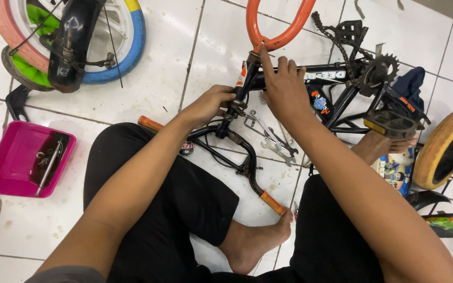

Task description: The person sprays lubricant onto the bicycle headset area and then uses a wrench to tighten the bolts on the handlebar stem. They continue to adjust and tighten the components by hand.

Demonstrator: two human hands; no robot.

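Frame centre: left hand [211,105] fingers curled round stem [237,107]; right hand [284,86] fingers together, gripping frame [331,73]. Spanners [271,137] just below.

A white and orange sticker [241,75] wraps the black bike frame's head tube at upper centre, and a round blue, red and white cartoon decal [319,101] sits on a frame tube right of centre. At the right edge, beside a bare foot, lies a flat blue and yellow cartoon-printed package [396,170].
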